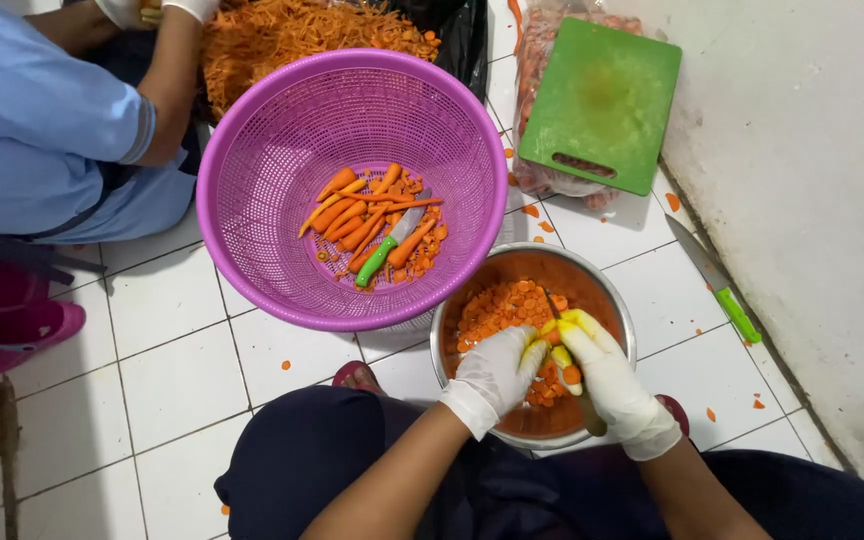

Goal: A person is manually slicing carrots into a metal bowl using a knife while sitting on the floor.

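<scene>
White floor tiles [182,385] carry all items; a rough wall [812,200] runs along the right. Left hand [497,370], in a white glove, is closed around a piece of carrot [552,335] above the metal bowl [614,300]. Right hand [612,385], also gloved, grips a knife [580,395] by its handle; the blade meets the carrot. Carrot slices [497,310] fill the bowl. Just beside the bowl, upper left, stands a purple basket [252,160] holding peeled carrots [352,215] and a green-handled knife [392,245]. A green cutting board [602,100] rests on a bag of carrots. Another person's blue sleeve [42,120] occupies the upper left.
</scene>
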